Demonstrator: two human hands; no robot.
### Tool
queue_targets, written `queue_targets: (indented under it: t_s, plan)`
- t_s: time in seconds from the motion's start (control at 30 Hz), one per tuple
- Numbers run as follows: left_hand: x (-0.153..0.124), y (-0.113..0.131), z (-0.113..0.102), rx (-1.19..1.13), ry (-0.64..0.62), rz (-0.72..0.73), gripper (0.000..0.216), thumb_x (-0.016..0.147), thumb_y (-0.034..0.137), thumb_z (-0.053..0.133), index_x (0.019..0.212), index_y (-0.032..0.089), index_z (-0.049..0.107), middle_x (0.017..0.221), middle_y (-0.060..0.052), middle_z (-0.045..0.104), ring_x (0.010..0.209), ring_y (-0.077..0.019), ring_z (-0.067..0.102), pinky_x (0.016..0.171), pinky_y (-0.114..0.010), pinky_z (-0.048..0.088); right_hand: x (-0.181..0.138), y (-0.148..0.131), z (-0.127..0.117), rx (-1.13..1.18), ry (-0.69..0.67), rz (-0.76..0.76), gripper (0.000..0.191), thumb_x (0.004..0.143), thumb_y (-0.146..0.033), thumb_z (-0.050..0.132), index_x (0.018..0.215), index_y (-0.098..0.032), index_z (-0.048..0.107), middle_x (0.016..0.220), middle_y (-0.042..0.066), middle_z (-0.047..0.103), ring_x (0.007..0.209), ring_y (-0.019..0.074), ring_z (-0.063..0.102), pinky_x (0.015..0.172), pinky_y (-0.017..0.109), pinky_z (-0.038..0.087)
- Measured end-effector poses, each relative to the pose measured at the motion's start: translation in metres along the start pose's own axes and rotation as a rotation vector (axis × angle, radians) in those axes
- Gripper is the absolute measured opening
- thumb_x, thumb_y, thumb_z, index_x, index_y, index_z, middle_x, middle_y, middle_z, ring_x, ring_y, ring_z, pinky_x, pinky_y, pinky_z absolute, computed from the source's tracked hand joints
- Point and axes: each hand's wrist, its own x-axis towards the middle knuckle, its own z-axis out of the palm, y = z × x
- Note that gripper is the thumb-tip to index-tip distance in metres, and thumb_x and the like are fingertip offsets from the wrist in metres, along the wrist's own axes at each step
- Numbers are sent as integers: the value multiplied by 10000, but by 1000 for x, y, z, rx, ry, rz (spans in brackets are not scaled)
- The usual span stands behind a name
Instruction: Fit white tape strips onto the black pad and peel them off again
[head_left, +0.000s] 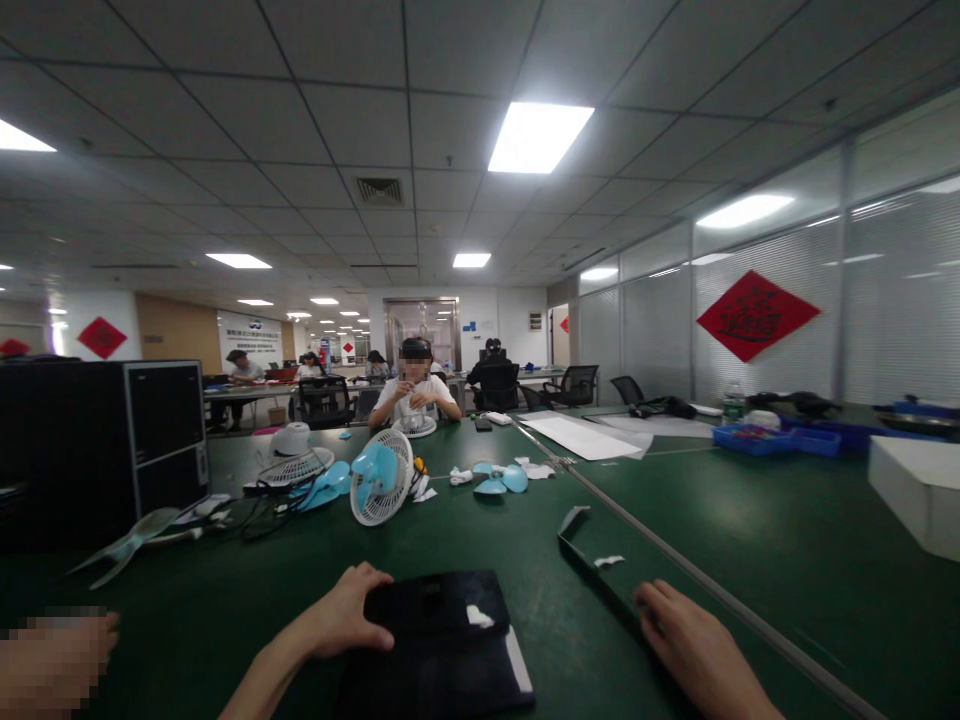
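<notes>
A flat black case (pixel 435 650), which looks like a folder, lies on the green table in front of me. White torn patches show on its right side. My left hand (pixel 346 612) grips its upper left edge, thumb over the top and fingers at the far corner. To the right, my right hand (pixel 686 640) has its fingers curled round the near part of a long dark strip (pixel 596 580). The far end of that strip is bent and paler; its near end is hidden by the hand. A small white scrap (pixel 609 562) lies beside the strip.
Fan parts spread across the table: a white fan grille (pixel 409 480), blue fan blades (pixel 501 478) and cables. A black computer tower (pixel 169 430) stands left, a white box (pixel 915 490) right, blue trays (pixel 750 440) behind. Another person's hand (pixel 56 660) is at lower left; a co-worker (pixel 416 390) sits opposite.
</notes>
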Motion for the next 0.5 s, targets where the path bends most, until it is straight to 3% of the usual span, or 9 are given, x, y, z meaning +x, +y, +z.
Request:
queue_targets:
  t_s: [0.3, 0.37, 0.5]
  plan:
    - [-2, 1, -1, -22, -14, -21, 867, 533, 591, 729, 1284, 222, 504, 1269, -83, 479, 1167, -286, 443, 982, -357, 381, 4, 8, -5, 45, -4, 74, 205, 800, -272, 424, 780, -242, 626, 835, 63, 663, 734, 203, 652, 631, 286, 503]
    - [-1, -1, -1, -22, -13, -20, 869, 527, 590, 733, 1282, 225, 506, 1264, -84, 482, 1168, -287, 443, 986, -360, 379, 5, 12, -4, 70, 58, 80, 233, 806, -295, 403, 784, -233, 626, 834, 75, 658, 719, 209, 651, 629, 302, 506]
    - [3, -5, 1, -9, -5, -3, 874, 515, 587, 736, 1276, 217, 514, 1261, -90, 485, 1176, -293, 438, 998, -377, 369, 11, 19, -9, 192, 315, 76, 291, 808, -391, 406, 854, -220, 637, 886, 91, 664, 704, 222, 643, 632, 331, 509]
